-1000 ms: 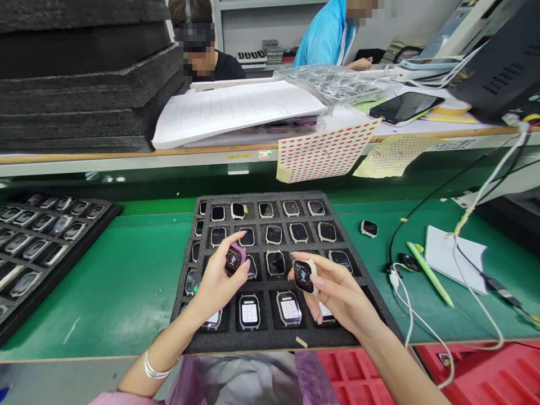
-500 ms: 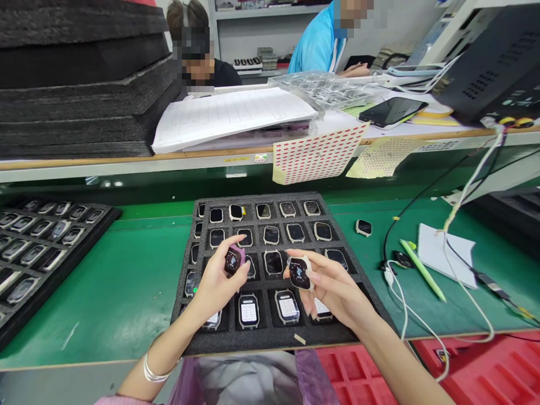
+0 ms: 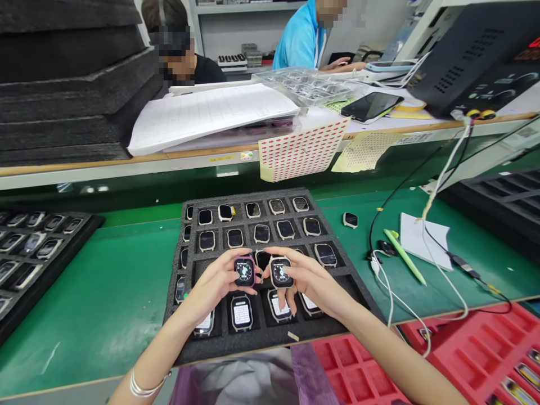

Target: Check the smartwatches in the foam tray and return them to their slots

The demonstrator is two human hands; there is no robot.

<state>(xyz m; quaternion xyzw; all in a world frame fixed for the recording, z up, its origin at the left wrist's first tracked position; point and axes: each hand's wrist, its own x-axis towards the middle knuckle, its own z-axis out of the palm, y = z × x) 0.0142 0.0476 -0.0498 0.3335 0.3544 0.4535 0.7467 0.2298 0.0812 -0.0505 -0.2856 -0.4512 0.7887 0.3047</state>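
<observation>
My left hand [image 3: 220, 277] is closed around a purple-framed smartwatch [image 3: 244, 272], its thumb on the lit screen. Close beside it, my right hand [image 3: 310, 277] grips a pale-framed smartwatch [image 3: 281, 273], thumb also on the glass. Both screens face me and show similar dark dials. Beneath the hands lies a black foam tray [image 3: 236, 340] with watches seated in its pockets. In the front row, a watch with a white lit screen [image 3: 241, 313] sits near another such watch [image 3: 279, 305]. Several dark-screened watches fill the rows behind; my hands partly hide the middle row.
Another foam tray of watches [image 3: 31, 253] lies at left. To the right are a loose watch [image 3: 350, 219], a green pen [image 3: 405, 256], white paper [image 3: 426, 239] and cables. Stacked black foam [image 3: 71, 84] stands on the shelf. Red trays [image 3: 354, 365] sit below the table edge. Two people sit opposite.
The two held watches have come together side by side, and the purple one has turned its screen toward me. My thumbs now rest on the screens. The whole view has shifted slightly.
</observation>
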